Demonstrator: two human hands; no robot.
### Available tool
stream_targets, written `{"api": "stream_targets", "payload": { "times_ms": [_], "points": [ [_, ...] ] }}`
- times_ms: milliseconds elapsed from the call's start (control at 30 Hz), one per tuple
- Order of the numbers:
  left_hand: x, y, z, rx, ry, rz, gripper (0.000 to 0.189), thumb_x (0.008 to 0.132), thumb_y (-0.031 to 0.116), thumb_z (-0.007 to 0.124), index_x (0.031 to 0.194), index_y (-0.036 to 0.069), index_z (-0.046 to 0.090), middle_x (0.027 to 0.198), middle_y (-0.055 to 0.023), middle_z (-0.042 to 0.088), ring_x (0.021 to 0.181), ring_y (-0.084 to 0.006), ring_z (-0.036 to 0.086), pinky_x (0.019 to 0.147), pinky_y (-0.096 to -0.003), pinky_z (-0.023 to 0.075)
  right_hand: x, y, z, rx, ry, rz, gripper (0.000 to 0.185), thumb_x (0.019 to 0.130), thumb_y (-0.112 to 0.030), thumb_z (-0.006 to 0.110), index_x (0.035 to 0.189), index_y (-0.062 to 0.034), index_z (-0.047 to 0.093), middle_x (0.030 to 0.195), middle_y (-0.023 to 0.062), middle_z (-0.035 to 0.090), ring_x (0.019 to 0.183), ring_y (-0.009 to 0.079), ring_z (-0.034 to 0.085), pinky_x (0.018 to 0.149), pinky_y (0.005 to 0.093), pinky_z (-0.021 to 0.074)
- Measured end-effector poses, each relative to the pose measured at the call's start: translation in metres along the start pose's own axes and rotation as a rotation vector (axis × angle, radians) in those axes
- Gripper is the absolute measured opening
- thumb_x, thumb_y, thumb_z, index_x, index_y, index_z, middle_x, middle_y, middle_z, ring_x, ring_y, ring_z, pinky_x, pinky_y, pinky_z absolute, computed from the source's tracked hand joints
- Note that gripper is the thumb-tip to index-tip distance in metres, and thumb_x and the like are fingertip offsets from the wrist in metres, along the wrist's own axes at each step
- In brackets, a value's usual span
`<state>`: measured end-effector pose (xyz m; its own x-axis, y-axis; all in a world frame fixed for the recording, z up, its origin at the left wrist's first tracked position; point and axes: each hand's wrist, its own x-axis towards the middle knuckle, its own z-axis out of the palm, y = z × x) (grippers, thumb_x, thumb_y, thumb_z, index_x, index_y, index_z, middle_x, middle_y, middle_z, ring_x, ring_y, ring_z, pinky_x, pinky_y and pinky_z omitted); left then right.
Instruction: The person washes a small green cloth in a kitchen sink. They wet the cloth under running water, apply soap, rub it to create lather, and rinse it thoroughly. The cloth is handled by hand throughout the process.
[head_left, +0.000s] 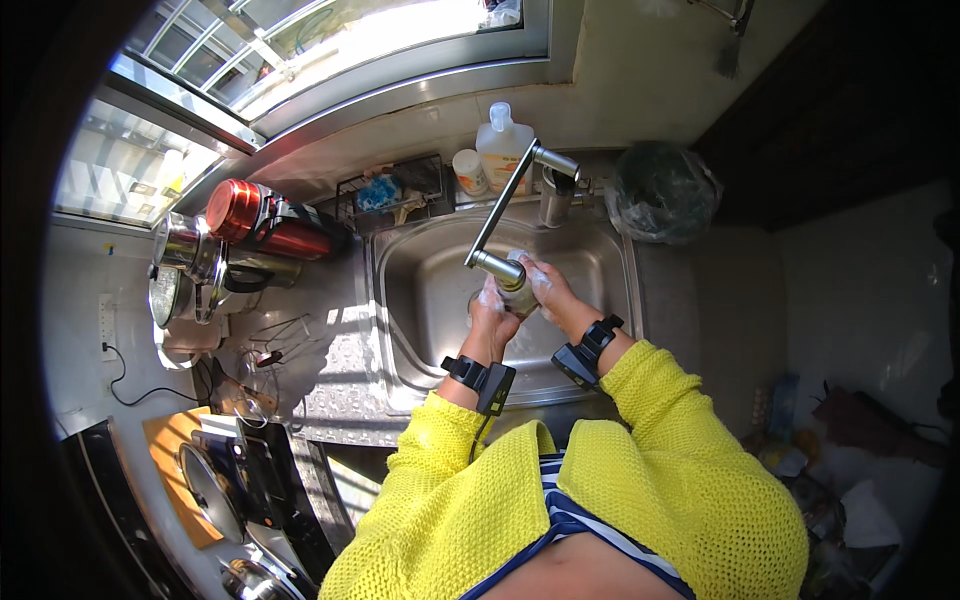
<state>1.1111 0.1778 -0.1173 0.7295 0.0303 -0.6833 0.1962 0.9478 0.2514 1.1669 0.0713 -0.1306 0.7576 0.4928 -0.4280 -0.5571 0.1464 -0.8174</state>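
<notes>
Both my hands are over the stainless steel sink (435, 322), beneath the end of the jointed metal faucet (501, 206). White lather covers parts of my left hand (493, 315) and my right hand (547, 289). Between them is a small rounded, see-through vessel (519, 298), probably a glass or jar, partly hidden by the faucet's end and my fingers. My left hand holds it from the left side, and my right hand is around its right side. Whether water is running cannot be told. A black device is strapped on each wrist.
Behind the sink stand a pump bottle (506, 146), a white tub (470, 172), a wire caddy (394, 191) with a blue scrubber and a metal cup (556, 199). A plastic-lined bin (660, 195) is at right. A red flask (274, 221) and pots crowd the left counter.
</notes>
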Motion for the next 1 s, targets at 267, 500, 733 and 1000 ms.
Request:
{"api": "stream_targets", "payload": {
  "times_ms": [267, 500, 733, 1000],
  "points": [
    [-0.005, 0.008, 0.005, 0.085, -0.124, -0.147, 0.032, 0.094, 0.031, 0.048, 0.118, 0.010, 0.054, 0.119, -0.0122, 0.057, 0.107, -0.0329, 0.057, 0.091, -0.0562, 0.0467, 0.012, 0.011, -0.001, -0.294, 0.202, -0.437, 0.020, 0.093, -0.016, 0.054, 0.104, -0.0001, 0.059, 0.090, 0.0077, 0.062, 0.082, 0.0148, 0.055, 0.076, 0.0310, 0.0457],
    [0.009, 0.012, 0.005, -0.006, -0.069, -0.128, 0.031, 0.093, 0.026, 0.049, 0.115, 0.005, 0.057, 0.117, -0.0138, 0.059, 0.107, -0.0329, 0.058, 0.091, -0.0541, 0.0471, 0.020, 0.008, -0.036, -0.595, 0.098, -0.397, 0.021, 0.097, -0.022, 0.048, 0.093, -0.0043, 0.058, 0.088, 0.0029, 0.058, 0.082, 0.0106, 0.054, 0.074, 0.0275, 0.0451],
    [0.012, 0.015, 0.008, -0.087, -0.117, -0.226, 0.033, 0.093, 0.025, 0.047, 0.117, 0.005, 0.058, 0.115, -0.0137, 0.060, 0.105, -0.0320, 0.058, 0.089, -0.0500, 0.0481, 0.044, -0.068, -0.089, -0.289, 0.263, -0.291, 0.034, 0.096, -0.026, 0.049, 0.076, 0.0002, 0.057, 0.069, 0.0122, 0.062, 0.063, 0.0188, 0.060, 0.054, 0.0355, 0.0424],
    [0.011, 0.014, 0.013, -0.098, -0.090, -0.236, 0.033, 0.093, 0.026, 0.047, 0.117, 0.005, 0.058, 0.116, -0.0141, 0.060, 0.106, -0.0321, 0.057, 0.092, -0.0514, 0.0469, 0.086, -0.094, -0.131, -1.081, 0.553, -0.511, 0.044, 0.097, -0.031, 0.045, 0.067, -0.0023, 0.058, 0.059, 0.0126, 0.058, 0.054, 0.0232, 0.058, 0.051, 0.0370, 0.0423]
  ]
}}
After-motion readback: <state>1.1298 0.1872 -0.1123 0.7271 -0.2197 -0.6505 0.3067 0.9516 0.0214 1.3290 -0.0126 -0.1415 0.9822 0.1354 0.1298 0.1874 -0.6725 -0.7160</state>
